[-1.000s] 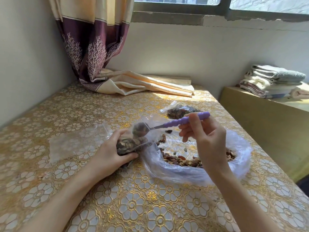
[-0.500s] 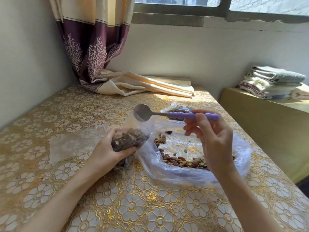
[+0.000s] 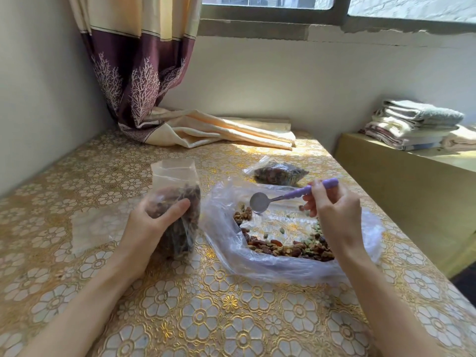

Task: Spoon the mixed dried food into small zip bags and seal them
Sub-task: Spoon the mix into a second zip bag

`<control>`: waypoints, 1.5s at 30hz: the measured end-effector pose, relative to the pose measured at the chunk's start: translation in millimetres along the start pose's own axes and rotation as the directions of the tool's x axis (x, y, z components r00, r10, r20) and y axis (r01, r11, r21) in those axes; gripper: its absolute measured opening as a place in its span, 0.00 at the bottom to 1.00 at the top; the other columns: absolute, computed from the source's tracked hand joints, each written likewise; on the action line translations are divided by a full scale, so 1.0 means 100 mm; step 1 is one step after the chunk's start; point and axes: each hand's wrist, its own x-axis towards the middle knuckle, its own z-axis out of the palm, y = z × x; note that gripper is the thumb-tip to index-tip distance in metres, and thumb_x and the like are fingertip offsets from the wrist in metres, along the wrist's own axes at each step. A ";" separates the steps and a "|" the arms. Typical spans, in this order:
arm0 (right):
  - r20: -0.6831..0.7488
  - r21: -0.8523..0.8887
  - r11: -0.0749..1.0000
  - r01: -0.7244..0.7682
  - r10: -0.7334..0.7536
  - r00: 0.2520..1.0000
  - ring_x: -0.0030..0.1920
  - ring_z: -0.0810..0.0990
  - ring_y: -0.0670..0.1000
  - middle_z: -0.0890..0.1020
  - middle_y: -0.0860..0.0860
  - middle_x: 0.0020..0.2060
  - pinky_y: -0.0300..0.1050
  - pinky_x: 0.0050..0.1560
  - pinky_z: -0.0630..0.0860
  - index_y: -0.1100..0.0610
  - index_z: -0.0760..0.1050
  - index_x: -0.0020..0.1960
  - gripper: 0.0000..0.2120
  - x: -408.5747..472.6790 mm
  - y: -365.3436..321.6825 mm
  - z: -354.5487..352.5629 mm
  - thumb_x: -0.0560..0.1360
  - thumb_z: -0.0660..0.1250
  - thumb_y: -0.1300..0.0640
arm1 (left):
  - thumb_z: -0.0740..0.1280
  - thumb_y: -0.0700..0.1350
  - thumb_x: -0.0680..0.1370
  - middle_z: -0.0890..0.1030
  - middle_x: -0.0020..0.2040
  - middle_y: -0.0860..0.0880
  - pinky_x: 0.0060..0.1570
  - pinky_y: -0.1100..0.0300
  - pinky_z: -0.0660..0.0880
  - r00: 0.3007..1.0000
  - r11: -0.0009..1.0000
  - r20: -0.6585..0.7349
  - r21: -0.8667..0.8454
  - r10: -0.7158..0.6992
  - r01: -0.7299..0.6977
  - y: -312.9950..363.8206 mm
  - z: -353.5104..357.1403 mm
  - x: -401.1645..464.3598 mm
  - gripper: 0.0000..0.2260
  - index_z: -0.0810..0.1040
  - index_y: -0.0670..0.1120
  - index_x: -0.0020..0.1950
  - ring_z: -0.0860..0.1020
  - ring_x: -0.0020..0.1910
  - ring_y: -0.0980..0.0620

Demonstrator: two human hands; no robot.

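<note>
My left hand (image 3: 152, 222) grips a small clear zip bag (image 3: 177, 186) that stands upright on the table, its mouth open at the top and its lower part full of dark dried food. My right hand (image 3: 334, 210) pinches the purple handle of a metal spoon (image 3: 260, 202). The spoon's bowl looks empty and hangs low over a large clear plastic bag (image 3: 231, 243) spread open on the table. Mixed dried food (image 3: 288, 247), brown, red and green, lies inside that bag, mostly at its near side.
A filled small zip bag (image 3: 278, 172) lies behind the large bag. Empty flat zip bags (image 3: 90, 228) lie left of my left hand. A curtain (image 3: 206, 130) drapes onto the gold-patterned tablecloth (image 3: 219, 305). Folded towels (image 3: 417, 124) sit on a cabinet at the right.
My left hand stood the small bag upright after the spoon tipped its load in. My right hand brought the emptied spoon back down over the large bag.
</note>
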 end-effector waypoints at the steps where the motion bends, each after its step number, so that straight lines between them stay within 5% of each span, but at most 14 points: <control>1: 0.011 -0.004 1.000 -0.006 0.006 1.000 0.30 0.78 0.46 0.82 0.42 0.30 0.45 0.35 0.75 0.55 0.75 0.39 0.11 0.00 -0.01 0.00 0.79 0.61 0.58 | 0.76 0.50 0.64 0.84 0.48 0.47 0.56 0.43 0.75 1.000 1.000 -0.016 -0.016 0.000 0.000 0.02 -0.01 0.00 0.18 0.80 0.50 0.52 0.82 0.49 0.47; 6: 0.075 0.032 0.999 -0.042 0.040 0.996 0.30 0.76 0.49 0.81 0.51 0.29 0.46 0.33 0.72 0.61 0.76 0.39 0.12 0.00 -0.03 -0.01 0.79 0.61 0.59 | 0.72 0.52 0.64 0.84 0.46 0.48 0.54 0.45 0.76 0.995 0.998 -0.084 0.043 0.044 -0.041 0.10 0.01 -0.03 0.15 0.80 0.53 0.49 0.82 0.48 0.49; 9: 0.132 0.086 0.992 -0.087 0.076 0.988 0.28 0.74 0.49 0.80 0.52 0.27 0.42 0.29 0.70 0.65 0.76 0.38 0.12 0.02 -0.04 -0.02 0.78 0.61 0.62 | 0.72 0.52 0.63 0.83 0.45 0.53 0.44 0.60 0.79 0.986 0.988 -0.110 0.105 0.126 -0.115 0.12 0.01 -0.04 0.13 0.79 0.55 0.47 0.82 0.44 0.58; 16: 0.237 0.133 0.947 -0.294 0.257 0.937 0.25 0.74 0.47 0.79 0.52 0.25 0.37 0.24 0.70 0.63 0.77 0.35 0.14 0.00 -0.01 0.03 0.78 0.61 0.62 | 0.75 0.45 0.67 0.80 0.38 0.63 0.36 0.80 0.69 0.980 0.901 0.096 0.387 0.172 -0.196 0.07 0.05 -0.01 0.16 0.74 0.61 0.47 0.77 0.39 0.74; 19: 0.231 0.166 0.915 -0.368 0.327 0.917 0.24 0.75 0.47 0.80 0.53 0.25 0.36 0.23 0.70 0.64 0.76 0.36 0.14 0.00 0.00 0.03 0.78 0.60 0.62 | 0.74 0.47 0.66 0.81 0.38 0.66 0.37 0.80 0.69 0.977 0.896 0.185 0.407 0.110 -0.178 0.05 0.01 0.00 0.17 0.74 0.61 0.49 0.78 0.41 0.71; 24: 0.137 0.204 0.892 -0.403 0.382 0.914 0.23 0.73 0.47 0.79 0.54 0.23 0.37 0.22 0.69 0.63 0.75 0.33 0.15 0.07 0.00 -0.06 0.77 0.59 0.64 | 0.74 0.48 0.68 0.80 0.52 0.56 0.51 0.66 0.71 0.976 0.855 0.207 0.493 0.066 -0.163 0.05 -0.08 0.02 0.15 0.79 0.55 0.54 0.78 0.51 0.59; 28: 0.070 0.236 0.893 -0.383 0.378 0.923 0.24 0.73 0.47 0.78 0.55 0.25 0.36 0.22 0.67 0.63 0.75 0.34 0.14 0.09 -0.01 -0.09 0.76 0.59 0.63 | 0.75 0.49 0.66 0.80 0.48 0.54 0.45 0.70 0.70 0.976 0.824 0.159 0.525 0.149 -0.211 0.05 -0.01 -0.01 0.12 0.78 0.57 0.47 0.77 0.47 0.61; 36: -0.023 0.373 0.893 -0.251 0.279 0.960 0.24 0.72 0.47 0.79 0.57 0.28 0.36 0.23 0.68 0.62 0.74 0.35 0.14 0.07 -0.16 -0.09 0.78 0.60 0.62 | 0.70 0.60 0.60 0.82 0.42 0.57 0.42 0.65 0.72 0.961 0.830 0.271 0.545 -0.046 -0.114 0.06 0.00 0.01 0.22 0.76 0.52 0.49 0.78 0.40 0.65; 40: -0.023 0.422 0.888 -0.184 0.213 0.977 0.25 0.73 0.47 0.80 0.60 0.33 0.37 0.25 0.68 0.62 0.75 0.37 0.15 0.05 -0.27 -0.03 0.79 0.59 0.60 | 0.73 0.58 0.59 0.83 0.43 0.57 0.40 0.75 0.70 0.951 0.845 0.303 0.522 -0.063 -0.111 0.07 0.05 0.03 0.22 0.78 0.52 0.49 0.79 0.42 0.68; 43: 0.005 0.434 0.887 -0.156 0.171 0.985 0.26 0.74 0.48 0.80 0.64 0.36 0.38 0.27 0.69 0.62 0.76 0.38 0.14 0.01 -0.33 0.03 0.80 0.60 0.59 | 0.74 0.56 0.59 0.84 0.46 0.52 0.53 0.56 0.75 0.946 0.875 0.314 0.477 -0.080 -0.084 0.06 0.07 0.03 0.22 0.78 0.51 0.49 0.81 0.45 0.58; 45: 0.052 0.427 0.895 -0.128 0.117 0.992 0.27 0.74 0.49 0.82 0.62 0.35 0.38 0.27 0.71 0.61 0.76 0.38 0.13 -0.04 -0.35 0.08 0.80 0.60 0.60 | 0.75 0.56 0.59 0.84 0.47 0.53 0.54 0.54 0.75 0.948 0.887 0.306 0.458 -0.090 -0.064 0.07 0.08 0.03 0.22 0.79 0.51 0.50 0.82 0.46 0.57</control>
